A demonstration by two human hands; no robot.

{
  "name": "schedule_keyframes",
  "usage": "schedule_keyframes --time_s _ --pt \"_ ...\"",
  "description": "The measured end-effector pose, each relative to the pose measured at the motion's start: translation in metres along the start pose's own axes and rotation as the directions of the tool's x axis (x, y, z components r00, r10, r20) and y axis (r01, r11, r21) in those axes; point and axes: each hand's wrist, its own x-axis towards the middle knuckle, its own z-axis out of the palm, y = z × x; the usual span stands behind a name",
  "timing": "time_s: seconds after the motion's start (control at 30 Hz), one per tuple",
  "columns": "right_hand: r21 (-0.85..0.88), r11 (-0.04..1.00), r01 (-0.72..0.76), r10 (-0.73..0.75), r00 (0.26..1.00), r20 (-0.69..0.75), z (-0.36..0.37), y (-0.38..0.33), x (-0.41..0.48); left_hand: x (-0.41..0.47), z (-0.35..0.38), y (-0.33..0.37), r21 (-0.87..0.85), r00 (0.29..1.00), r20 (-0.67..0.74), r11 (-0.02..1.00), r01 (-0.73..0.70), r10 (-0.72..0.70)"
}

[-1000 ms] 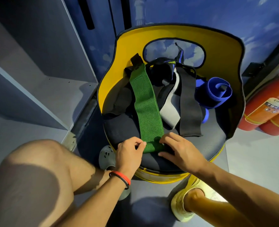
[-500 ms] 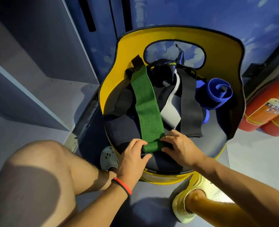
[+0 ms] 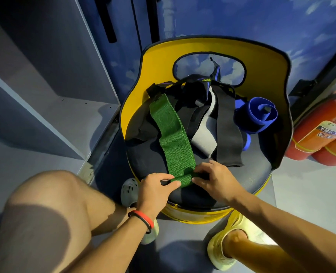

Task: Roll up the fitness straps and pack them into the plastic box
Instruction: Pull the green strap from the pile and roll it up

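Green woven fabric strap (image 3: 173, 138), one in number, lies flat along the dark padded seat (image 3: 143, 158) of a yellow round-backed chair (image 3: 261, 62), running from far left to near centre. Its near end is turned over into a short roll at the seat's near edge.

Left hand (image 3: 155, 192): grip narrow, thumb and fingertips pinching the left end of that roll. Right hand (image 3: 212, 180): grip narrow, fingers curled over the right end of the same roll. Whether the hands also touch the seat cannot be told.

One blue strap (image 3: 257, 117), coiled into a loose roll, sits at the far right of the seat, close to the chair back. One grey strap (image 3: 204, 136) lies unrolled just right of the green one, partly under black straps (image 3: 228, 138). At least two black ones show; the full count is hidden in the tangle.

Two red fire extinguishers (image 3: 320, 131) sit on the floor right of the chair. One red-and-black wristband (image 3: 141, 218) circles the left wrist.
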Motion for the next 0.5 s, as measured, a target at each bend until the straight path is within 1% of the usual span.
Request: schedule_keyframes --time_s 0.03,0.1,0.17,0.27,0.37,0.43,0.5 --pt "-0.061 0.996 0.059 -0.059 0.998 0.001 0.0 -0.001 -0.001 0.001 -0.001 0.001 -0.01 1.0 0.011 1.0 0.012 -0.012" --pt "-0.153 0.975 0.161 -0.154 0.986 0.059 -0.002 -0.002 0.0 0.002 -0.002 0.004 -0.009 1.0 0.016 1.0 0.023 -0.023" --pt "-0.18 0.967 0.178 -0.164 0.982 0.091 -0.004 0.001 0.002 0.004 -0.002 0.005 -0.008 1.0 -0.002 1.0 0.009 -0.009" --pt "-0.132 0.988 0.085 -0.081 0.996 0.035 -0.005 -0.002 0.003 0.006 0.0 0.006 0.008 1.0 -0.024 1.0 0.009 -0.009" --pt "-0.021 1.0 -0.018 0.017 0.998 -0.053 -0.004 -0.01 0.005 0.012 0.005 0.005 -0.089 0.998 -0.057 0.996 0.024 -0.03" --pt "0.031 0.996 -0.079 0.081 0.995 -0.063 -0.005 -0.012 0.006 0.014 0.005 0.007 -0.086 0.996 -0.076 0.996 0.038 -0.045" --pt "0.039 0.995 -0.095 0.097 0.994 -0.046 -0.005 -0.011 0.006 0.015 0.005 0.007 -0.094 0.996 -0.072 0.994 0.048 -0.055"
